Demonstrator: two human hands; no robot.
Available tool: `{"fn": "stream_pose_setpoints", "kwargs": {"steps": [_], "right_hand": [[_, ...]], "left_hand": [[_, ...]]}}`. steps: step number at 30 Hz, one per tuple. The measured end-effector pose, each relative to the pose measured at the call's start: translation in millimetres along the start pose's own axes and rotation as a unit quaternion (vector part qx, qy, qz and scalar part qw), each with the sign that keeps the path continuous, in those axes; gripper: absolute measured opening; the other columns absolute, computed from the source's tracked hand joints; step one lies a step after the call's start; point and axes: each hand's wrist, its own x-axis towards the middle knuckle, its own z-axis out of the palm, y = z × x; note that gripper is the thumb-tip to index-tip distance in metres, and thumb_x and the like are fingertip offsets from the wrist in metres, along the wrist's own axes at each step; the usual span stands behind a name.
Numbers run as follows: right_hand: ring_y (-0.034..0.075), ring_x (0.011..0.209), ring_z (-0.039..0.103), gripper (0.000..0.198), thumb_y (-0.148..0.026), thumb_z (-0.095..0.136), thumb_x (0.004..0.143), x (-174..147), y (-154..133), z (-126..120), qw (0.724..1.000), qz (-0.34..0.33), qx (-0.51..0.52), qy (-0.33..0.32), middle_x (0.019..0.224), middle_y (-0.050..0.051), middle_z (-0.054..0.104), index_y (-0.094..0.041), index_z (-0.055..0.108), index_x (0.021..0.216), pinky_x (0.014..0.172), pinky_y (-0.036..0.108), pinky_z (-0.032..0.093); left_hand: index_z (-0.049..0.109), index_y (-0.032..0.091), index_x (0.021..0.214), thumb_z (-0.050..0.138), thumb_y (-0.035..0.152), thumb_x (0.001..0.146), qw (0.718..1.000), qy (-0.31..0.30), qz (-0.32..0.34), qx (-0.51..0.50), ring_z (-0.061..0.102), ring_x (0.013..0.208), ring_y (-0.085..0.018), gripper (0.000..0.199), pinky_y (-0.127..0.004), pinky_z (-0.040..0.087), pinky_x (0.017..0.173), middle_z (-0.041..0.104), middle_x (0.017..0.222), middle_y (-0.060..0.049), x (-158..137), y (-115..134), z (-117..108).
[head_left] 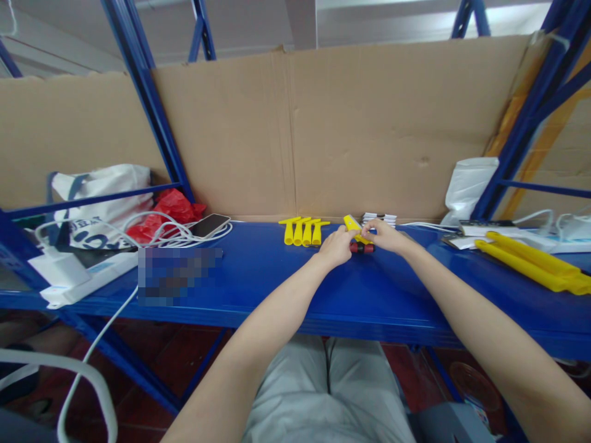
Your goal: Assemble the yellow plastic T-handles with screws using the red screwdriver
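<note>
My left hand is closed around the near side of a yellow plastic piece, which tilts up away from the blue table. From the other side my right hand pinches at the same piece, its fingers bent in close to the left fingertips. Part of the piece is covered by the fingers. Just below them lies a dark red and black cylindrical object. Left of my hands, several yellow T-shaped plastic handles lie side by side, hollow ends toward me. A stack of small white and black packets sits behind my right hand.
Cardboard walls off the back of the blue table. At left are a phone, white cables, a power strip and a red bag. Long yellow plastic parts lie at right near a white pouch.
</note>
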Motion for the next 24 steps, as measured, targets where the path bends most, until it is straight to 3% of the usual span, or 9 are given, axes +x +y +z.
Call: {"fn": "stream_pose_setpoints", "kwargs": {"steps": [8, 11, 17, 24], "right_hand": [[0.020, 0.082, 0.055, 0.006, -0.021, 0.054, 0.069, -0.9, 0.9, -0.4, 1.000, -0.024, 0.005, 0.006, 0.078, 0.005, 0.061, -0.019, 0.058, 0.065, 0.082, 0.036, 0.041], [0.019, 0.084, 0.056, 0.004, -0.020, 0.056, 0.068, -0.7, 1.3, 1.9, 0.999, 0.002, 0.035, 0.019, 0.082, 0.005, 0.060, -0.018, 0.057, 0.071, 0.083, 0.037, 0.042], [0.019, 0.095, 0.056, 0.022, -0.019, 0.059, 0.069, -1.2, 2.5, 5.5, 0.993, 0.053, 0.099, 0.049, 0.097, 0.008, 0.059, -0.017, 0.053, 0.090, 0.088, 0.036, 0.043], [0.020, 0.098, 0.055, 0.023, -0.023, 0.057, 0.072, -2.2, -3.1, 3.6, 0.989, 0.094, 0.106, 0.046, 0.104, 0.010, 0.060, -0.016, 0.054, 0.093, 0.089, 0.039, 0.042]], "left_hand": [[0.047, 0.024, 0.125, 0.040, 0.008, 0.078, 1.000, -0.003, 0.007, 0.007, 0.055, 0.097, -0.020, 0.050, -0.033, 0.044, 0.084, 0.051, 0.109, -0.008, -0.7, -1.6, 0.9], [0.048, 0.023, 0.124, 0.040, 0.007, 0.078, 1.000, 0.005, 0.009, 0.000, 0.054, 0.099, -0.020, 0.049, -0.032, 0.044, 0.085, 0.052, 0.108, -0.008, -0.3, -2.7, 1.7], [0.050, 0.021, 0.122, 0.040, 0.007, 0.078, 1.000, 0.024, 0.011, -0.015, 0.054, 0.100, -0.020, 0.047, -0.033, 0.044, 0.085, 0.052, 0.108, -0.008, 1.9, -5.6, 3.4], [0.050, 0.022, 0.122, 0.041, 0.007, 0.078, 0.999, 0.032, 0.007, -0.032, 0.053, 0.101, -0.020, 0.048, -0.034, 0.044, 0.086, 0.052, 0.107, -0.008, 1.8, -4.5, 2.1]]}}
